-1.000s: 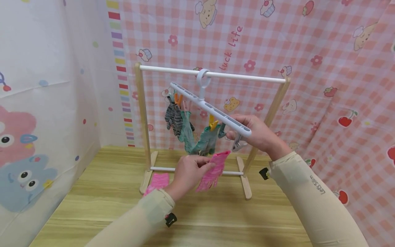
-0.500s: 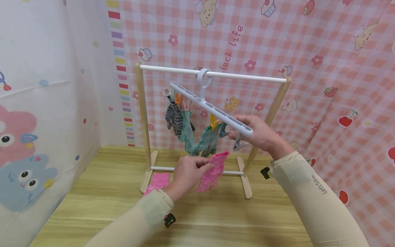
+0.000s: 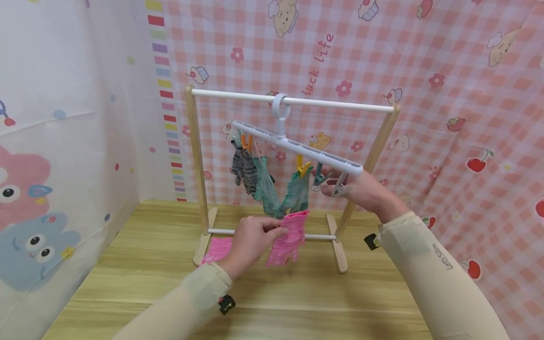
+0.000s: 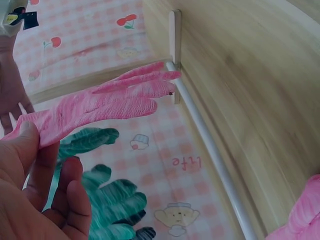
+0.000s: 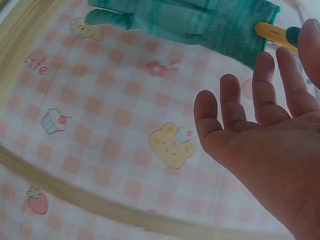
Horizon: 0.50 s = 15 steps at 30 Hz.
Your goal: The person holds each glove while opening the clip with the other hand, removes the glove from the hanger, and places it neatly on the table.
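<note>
In the head view my left hand (image 3: 255,238) pinches a pink knitted glove (image 3: 290,238) near its cuff. The glove's fingers point down, and the left wrist view shows thumb and forefinger on the cuff. My right hand (image 3: 361,191) is raised behind the right end of a pale hanger (image 3: 312,152), with fingers loosely spread. Its fingertips are right at a dark teal clip (image 3: 319,177); a grey clip (image 3: 339,184) hangs beside it. Green gloves (image 3: 299,191) hang from the hanger by a yellow clip (image 3: 302,166) and a pink clip, with a dark striped glove (image 3: 244,167) at the left.
The hanger hooks over the white top bar (image 3: 340,105) of a wooden rack (image 3: 196,160). Another pink glove (image 3: 217,249) lies on the wood-grain table (image 3: 297,302), by the rack's left foot. A checked pink cloth (image 3: 255,42) covers the wall behind.
The hanger's right end has swung right and back, taking its clips and gloves along. My right hand's fingers have loosened near the teal clip. The left hand has shifted slightly left with the pink glove.
</note>
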Motion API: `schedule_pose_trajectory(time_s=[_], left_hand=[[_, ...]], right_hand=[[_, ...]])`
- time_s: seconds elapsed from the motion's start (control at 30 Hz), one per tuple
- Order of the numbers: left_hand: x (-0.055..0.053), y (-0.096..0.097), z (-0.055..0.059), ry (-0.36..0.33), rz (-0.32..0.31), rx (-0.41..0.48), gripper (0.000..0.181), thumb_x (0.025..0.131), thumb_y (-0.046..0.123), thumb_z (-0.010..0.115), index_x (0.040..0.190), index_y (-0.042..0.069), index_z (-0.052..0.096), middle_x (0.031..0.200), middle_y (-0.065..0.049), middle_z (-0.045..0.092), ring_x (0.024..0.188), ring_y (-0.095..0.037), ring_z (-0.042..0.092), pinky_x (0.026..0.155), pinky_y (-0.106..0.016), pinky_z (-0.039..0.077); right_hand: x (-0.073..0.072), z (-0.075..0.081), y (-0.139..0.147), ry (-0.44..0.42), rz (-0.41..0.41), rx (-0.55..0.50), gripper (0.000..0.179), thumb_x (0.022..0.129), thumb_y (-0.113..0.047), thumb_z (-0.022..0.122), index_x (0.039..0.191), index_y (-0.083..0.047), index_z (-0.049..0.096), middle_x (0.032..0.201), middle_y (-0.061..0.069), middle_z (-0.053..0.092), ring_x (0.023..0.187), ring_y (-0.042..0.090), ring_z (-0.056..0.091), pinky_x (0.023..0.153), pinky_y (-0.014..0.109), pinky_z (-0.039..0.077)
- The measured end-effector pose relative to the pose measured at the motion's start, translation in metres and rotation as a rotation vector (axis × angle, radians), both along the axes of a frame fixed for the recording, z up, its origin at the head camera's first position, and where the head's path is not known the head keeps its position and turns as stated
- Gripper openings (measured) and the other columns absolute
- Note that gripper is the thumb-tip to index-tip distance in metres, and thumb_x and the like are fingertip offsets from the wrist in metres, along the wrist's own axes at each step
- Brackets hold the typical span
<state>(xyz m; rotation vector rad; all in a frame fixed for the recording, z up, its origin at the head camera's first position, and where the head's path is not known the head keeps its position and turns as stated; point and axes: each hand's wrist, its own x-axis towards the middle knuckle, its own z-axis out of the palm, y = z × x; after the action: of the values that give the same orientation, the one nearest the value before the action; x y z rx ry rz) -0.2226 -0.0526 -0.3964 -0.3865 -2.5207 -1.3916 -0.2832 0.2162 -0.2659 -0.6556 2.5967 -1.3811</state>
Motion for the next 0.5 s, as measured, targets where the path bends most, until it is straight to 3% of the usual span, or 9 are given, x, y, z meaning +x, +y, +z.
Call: schedule_pose_trajectory(time_s=[0.13,0.33,0.5], left_hand=[[-0.001,-0.005,-0.003,-0.018,-0.001,0.016,0.014,0.092,0.037,0.085,0.098,0.025,0.088,0.087,0.008,0.083,0.072,-0.001,0.07,0.068,-0.028,0.058],[-0.001,-0.013,-0.008,-0.065,0.001,0.047,0.012,0.091,0.032,0.086,0.1,0.023,0.088,0.09,0.008,0.084,0.084,-0.006,0.077,0.08,-0.034,0.064],[-0.002,-0.021,-0.014,-0.079,0.0,0.018,0.011,0.092,0.029,0.086,0.101,0.022,0.088,0.095,0.007,0.084,0.087,-0.007,0.078,0.08,-0.034,0.064]], right_hand=[[-0.004,-0.009,0.006,-0.012,0.027,-0.012,0.05,0.095,-0.005,0.078,0.143,-0.006,0.064,0.145,0.02,0.066,0.14,0.042,0.058,0.117,0.061,0.047],[-0.005,-0.022,0.016,-0.059,-0.025,0.059,0.039,0.099,-0.023,0.078,0.136,-0.014,0.066,0.151,0.013,0.062,0.146,0.042,0.053,0.12,0.065,0.041],[-0.008,-0.038,0.023,-0.045,0.014,0.034,0.042,0.1,-0.023,0.077,0.14,-0.014,0.066,0.154,0.011,0.062,0.147,0.04,0.053,0.12,0.062,0.043]])
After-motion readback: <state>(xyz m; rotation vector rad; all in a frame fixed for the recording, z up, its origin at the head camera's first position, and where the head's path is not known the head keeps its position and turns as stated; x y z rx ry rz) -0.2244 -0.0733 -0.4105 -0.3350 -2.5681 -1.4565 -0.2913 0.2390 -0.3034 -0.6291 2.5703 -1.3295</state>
